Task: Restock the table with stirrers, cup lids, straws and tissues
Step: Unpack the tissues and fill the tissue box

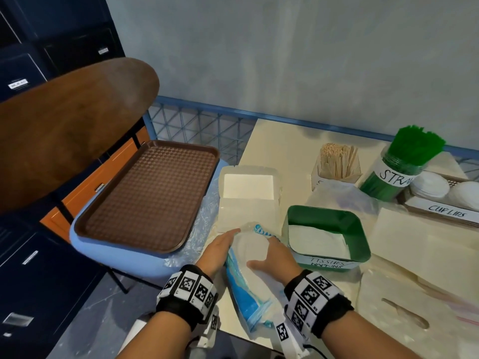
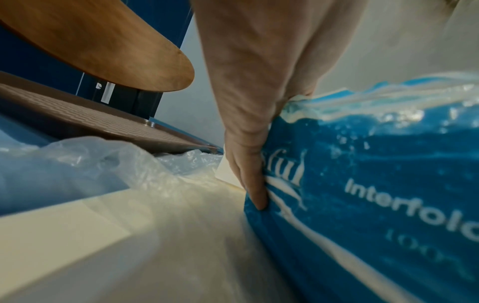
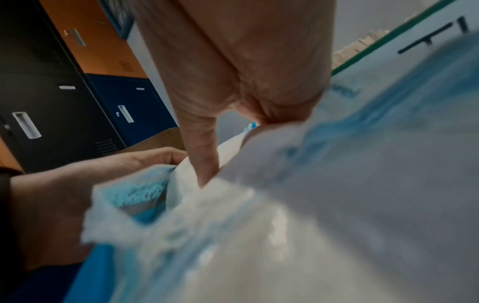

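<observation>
Blue tissue pack (image 1: 243, 294) at table (image 1: 280, 146) edge, gripped by left hand (image 1: 219, 251), right hand (image 1: 272, 257).

Blue-and-white tissue pack (image 1: 248, 288) lies at the near edge of the table (image 1: 280, 141), wrapper open on top, white tissues showing. Just right of it, the green tissue bin (image 1: 360, 229) holds a low stack. Behind it stand wooden stirrers (image 1: 337, 161), green straws (image 1: 404, 156) and white cup lids (image 1: 430, 187).

Right hand (image 3: 233, 61) on top of blurry blue-white tissue pack (image 3: 324, 205), one finger (image 3: 204, 162) dug into the torn wrapper opening. Left hand (image 3: 59, 194) on the pack's far side, fingertips curled at its edge. Behind: black, orange, blue lockers (image 3: 51, 92); green bin rim (image 3: 388, 34) top right.
</observation>
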`<action>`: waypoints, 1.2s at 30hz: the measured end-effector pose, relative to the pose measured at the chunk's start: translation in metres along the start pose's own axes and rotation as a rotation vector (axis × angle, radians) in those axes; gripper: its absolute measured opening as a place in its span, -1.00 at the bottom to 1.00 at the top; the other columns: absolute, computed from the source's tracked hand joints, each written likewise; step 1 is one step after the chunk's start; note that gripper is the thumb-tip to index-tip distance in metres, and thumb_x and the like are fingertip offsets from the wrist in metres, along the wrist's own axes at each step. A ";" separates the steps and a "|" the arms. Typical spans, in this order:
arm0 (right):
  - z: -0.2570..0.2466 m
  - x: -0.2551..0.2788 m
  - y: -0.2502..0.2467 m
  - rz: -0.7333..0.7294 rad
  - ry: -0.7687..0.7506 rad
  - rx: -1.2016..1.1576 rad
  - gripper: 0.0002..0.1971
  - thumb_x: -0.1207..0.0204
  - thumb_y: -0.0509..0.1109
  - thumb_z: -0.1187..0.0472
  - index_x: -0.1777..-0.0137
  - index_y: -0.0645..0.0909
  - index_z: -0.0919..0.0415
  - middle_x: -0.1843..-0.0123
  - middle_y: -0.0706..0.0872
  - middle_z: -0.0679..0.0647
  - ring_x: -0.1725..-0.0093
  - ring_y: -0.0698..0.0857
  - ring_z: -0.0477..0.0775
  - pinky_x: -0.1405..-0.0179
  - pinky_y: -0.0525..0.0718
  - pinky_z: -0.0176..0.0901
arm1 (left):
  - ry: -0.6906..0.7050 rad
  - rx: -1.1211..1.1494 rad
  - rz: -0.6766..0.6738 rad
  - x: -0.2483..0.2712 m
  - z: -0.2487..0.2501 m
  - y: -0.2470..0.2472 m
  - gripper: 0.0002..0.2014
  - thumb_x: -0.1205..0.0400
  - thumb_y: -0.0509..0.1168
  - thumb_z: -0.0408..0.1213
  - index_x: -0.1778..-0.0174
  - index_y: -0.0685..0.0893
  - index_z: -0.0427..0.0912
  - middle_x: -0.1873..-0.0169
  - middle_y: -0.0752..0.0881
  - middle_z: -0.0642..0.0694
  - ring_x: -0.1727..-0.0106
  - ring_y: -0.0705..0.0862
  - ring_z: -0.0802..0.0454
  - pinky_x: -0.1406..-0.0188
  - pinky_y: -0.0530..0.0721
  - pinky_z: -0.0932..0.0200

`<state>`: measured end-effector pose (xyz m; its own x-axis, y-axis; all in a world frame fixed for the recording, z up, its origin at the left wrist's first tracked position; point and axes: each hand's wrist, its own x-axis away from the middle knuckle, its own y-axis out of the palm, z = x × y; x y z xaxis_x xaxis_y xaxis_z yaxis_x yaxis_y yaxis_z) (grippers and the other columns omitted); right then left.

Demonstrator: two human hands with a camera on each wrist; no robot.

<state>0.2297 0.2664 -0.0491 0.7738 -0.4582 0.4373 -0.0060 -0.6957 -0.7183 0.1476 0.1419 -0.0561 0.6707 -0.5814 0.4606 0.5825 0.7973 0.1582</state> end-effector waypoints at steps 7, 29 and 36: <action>0.002 0.008 -0.015 0.012 -0.076 -0.127 -0.28 -0.29 0.59 0.08 -0.41 0.37 0.21 -0.30 0.58 0.07 -0.26 0.57 0.07 -0.12 0.50 -0.23 | 0.096 -0.139 0.010 0.000 0.004 0.004 -0.70 -0.73 0.05 -0.34 0.04 0.70 -0.08 0.11 0.78 0.09 0.03 0.73 0.15 -0.09 0.64 0.26; 0.028 0.026 -0.039 0.057 -0.170 -0.665 -0.65 -0.28 0.49 0.44 -0.05 0.64 0.15 -0.03 0.73 0.29 -0.03 0.71 0.27 -0.06 0.70 0.12 | 0.213 -0.696 -0.041 -0.027 -0.017 -0.030 -0.78 -0.64 0.15 -0.51 0.05 0.71 -0.25 0.10 0.69 -0.15 -0.04 0.65 -0.13 -0.10 0.54 0.09; 0.026 0.029 -0.040 0.026 -0.213 -0.667 -0.57 -0.23 0.53 0.32 -0.15 0.64 0.24 -0.05 0.74 0.28 -0.06 0.72 0.29 -0.09 0.69 0.18 | 0.407 -0.710 -0.140 0.003 0.060 -0.007 -0.47 -0.54 0.15 0.23 -0.33 0.55 0.01 -0.35 0.54 0.07 -0.38 0.46 0.18 -0.42 0.34 0.23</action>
<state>0.2690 0.2956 -0.0215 0.8751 -0.4080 0.2601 -0.3605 -0.9084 -0.2120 0.1184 0.1442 -0.0033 0.6049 -0.7896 0.1036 0.7324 0.5005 -0.4617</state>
